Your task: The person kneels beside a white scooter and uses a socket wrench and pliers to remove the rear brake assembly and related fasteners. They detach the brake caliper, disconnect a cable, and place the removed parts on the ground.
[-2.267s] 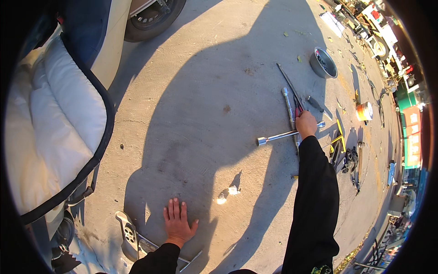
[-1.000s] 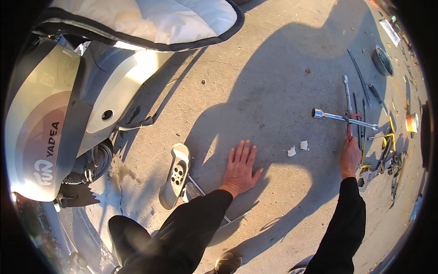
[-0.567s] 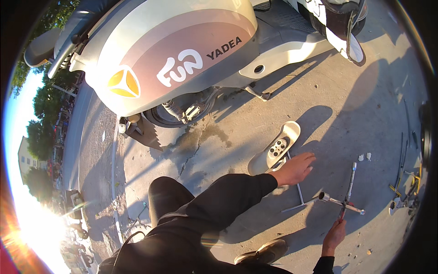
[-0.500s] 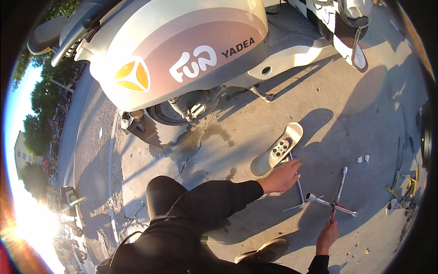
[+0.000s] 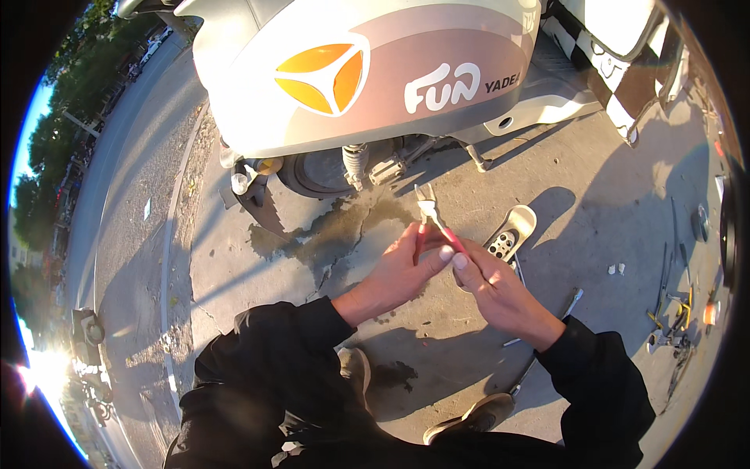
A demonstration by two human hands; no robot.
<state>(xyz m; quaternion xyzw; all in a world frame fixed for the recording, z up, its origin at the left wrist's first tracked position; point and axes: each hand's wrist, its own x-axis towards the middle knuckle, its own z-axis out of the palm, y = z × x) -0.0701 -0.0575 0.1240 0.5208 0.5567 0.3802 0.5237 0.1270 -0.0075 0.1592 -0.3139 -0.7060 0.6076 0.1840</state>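
My left hand [image 5: 394,277] and my right hand [image 5: 500,293] are closed on the two red handles of pliers [image 5: 428,211], their metal jaws raised and slightly apart. Beyond them is the scooter's cream and pink front panel [image 5: 312,125], with a shock absorber [image 5: 355,164] and a metal fork part [image 5: 384,168] exposed below it. A pale curved part with a cluster of holes [image 5: 522,223], like a loose mudguard, lies on the concrete just behind my right hand. The cross wrench [image 5: 574,301] is mostly hidden by my right arm.
Scattered hand tools [image 5: 678,313], a metal bowl [image 5: 699,223] and an orange-labelled can [image 5: 711,311] lie at the right. Two white scraps [image 5: 616,269] sit nearer. A checked cover [image 5: 625,94] hangs at the upper right. My shoe [image 5: 476,410] is at the bottom; a road [image 5: 117,219] runs along the left.
My right hand has lifted the red-handled pliers off the cross wrench, and my left hand has come up from near the ground to grip them. The view has swung towards the scooter's front.
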